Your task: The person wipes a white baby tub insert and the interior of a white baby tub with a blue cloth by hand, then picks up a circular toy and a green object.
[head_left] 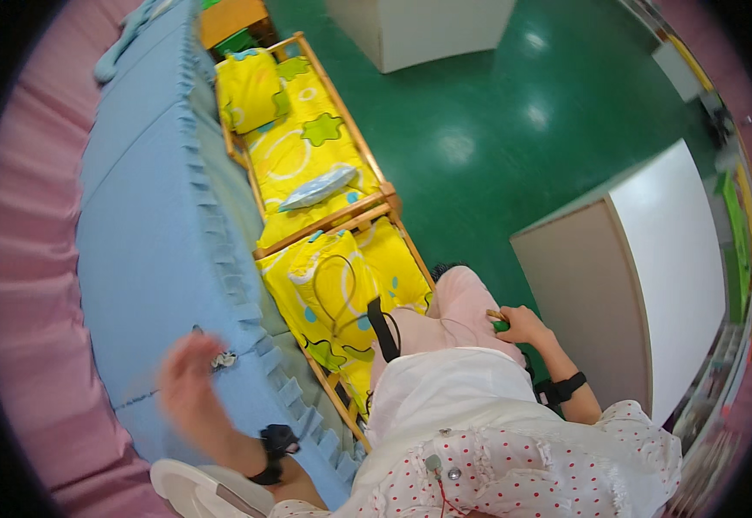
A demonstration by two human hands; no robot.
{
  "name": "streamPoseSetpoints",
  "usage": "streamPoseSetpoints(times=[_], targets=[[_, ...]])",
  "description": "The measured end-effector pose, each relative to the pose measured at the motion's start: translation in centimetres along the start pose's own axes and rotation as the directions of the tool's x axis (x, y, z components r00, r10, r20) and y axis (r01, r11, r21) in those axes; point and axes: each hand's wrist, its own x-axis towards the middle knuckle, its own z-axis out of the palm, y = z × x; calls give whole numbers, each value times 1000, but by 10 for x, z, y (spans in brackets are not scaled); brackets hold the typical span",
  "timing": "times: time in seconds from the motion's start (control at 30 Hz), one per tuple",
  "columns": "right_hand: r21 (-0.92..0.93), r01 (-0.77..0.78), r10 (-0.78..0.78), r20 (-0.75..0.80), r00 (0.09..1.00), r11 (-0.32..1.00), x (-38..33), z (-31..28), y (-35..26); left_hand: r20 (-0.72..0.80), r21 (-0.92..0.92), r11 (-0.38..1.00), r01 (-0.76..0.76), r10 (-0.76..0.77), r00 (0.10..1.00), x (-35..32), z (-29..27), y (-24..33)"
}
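Note:
Smeared by motion, my left hand (193,384) is over the blue ruffled cover (138,224) on the left; its fingers cannot be made out clearly. Beside its fingertips is a small grey-and-white thing (224,360), too small to name. My right hand (526,326) rests by my pink-clad leg (462,298), its fingers closed around a small green-and-tan object (500,325) whose kind I cannot make out. Dark bands circle both wrists. A thin dark cable loops over the bedding near my lap.
Two wooden-framed cots (367,147) with yellow bedding stand end to end ahead; a light-blue packet (320,188) lies on the farther one. To the right is a white cabinet (661,250), with another pale cabinet (428,30) farther off. A white curved chair part (194,488) shows at lower left.

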Motion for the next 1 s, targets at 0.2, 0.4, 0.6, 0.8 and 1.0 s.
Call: streamPoseSetpoints(times=[0.2, 0.4, 0.6, 0.8, 1.0], targets=[[-174, 285, -260, 156, 953, 942, 93, -27, -37, 80, -142, 804, 577, -571, 817, -110, 10, -199], [-199, 638, -463, 536, 706, 743, 186, -26, -51, 84, -177, 665, 726, -724, 684, -171, 104, -277], [-94, 725, -560, 569, 602, 682, 270, -9, 91, -80, -146, 765, 627, -641, 763, -153, 224, -360], [7, 739, -599, 590, 541, 674, 263, -46, 139, 182, -354, 650, 672, -657, 732, -147, 381, -311], [35, 847, -758, 467, 456, 531, 252, -53, 170, 98, -89, 757, 647, -640, 762, -182, 426, -295]])
